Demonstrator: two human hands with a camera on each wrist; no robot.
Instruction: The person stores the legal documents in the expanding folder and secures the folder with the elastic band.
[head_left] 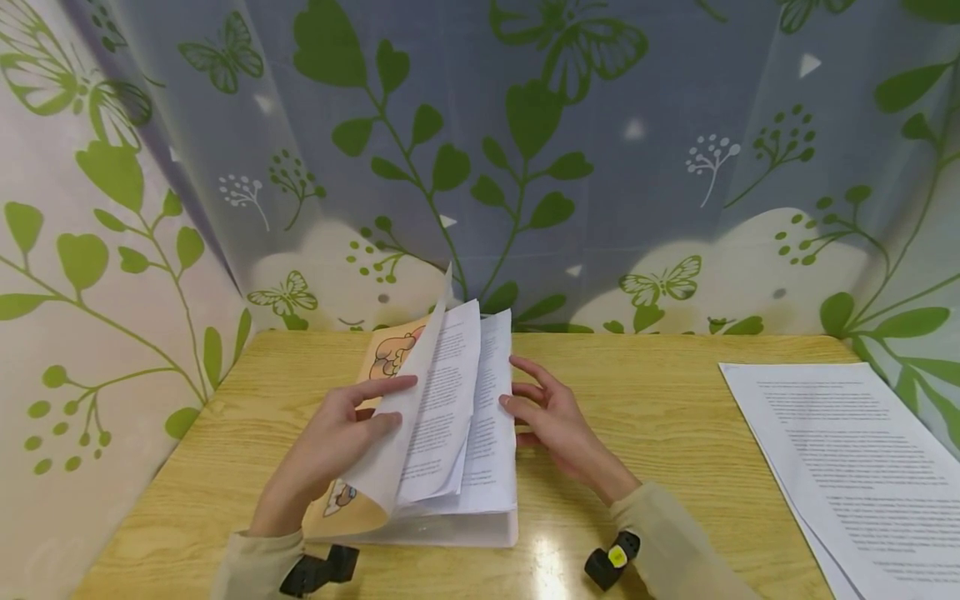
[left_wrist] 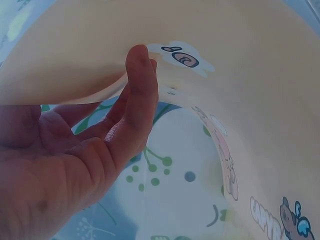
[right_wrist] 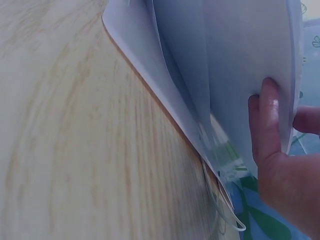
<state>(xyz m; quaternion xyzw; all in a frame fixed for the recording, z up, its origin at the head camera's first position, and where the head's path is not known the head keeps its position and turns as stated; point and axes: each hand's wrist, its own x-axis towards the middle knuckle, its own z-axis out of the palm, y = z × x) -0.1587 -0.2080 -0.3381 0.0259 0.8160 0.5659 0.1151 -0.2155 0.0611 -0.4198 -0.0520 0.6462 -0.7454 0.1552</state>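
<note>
Folder (head_left: 457,531) stands left of centre, top end near the tabletop's (head_left: 645,400) far edge. Left hand (head_left: 326,442) pinches its bent cartoon cover (head_left: 348,518); right hand (head_left: 553,417) pinches the printed pages (head_left: 489,450). Loose sheets (head_left: 847,467) lie along the right edge.

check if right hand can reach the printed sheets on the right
Probably yes: only wood-grain tabletop separates the right hand from the printed sheets, though it would first need to release the pages it pinches.

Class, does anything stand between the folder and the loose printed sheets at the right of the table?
Yes: the right hand, at the folder's right edge, and its sleeve nearer the viewer. Beyond them, only tabletop shows before the loose printed sheets.
</note>
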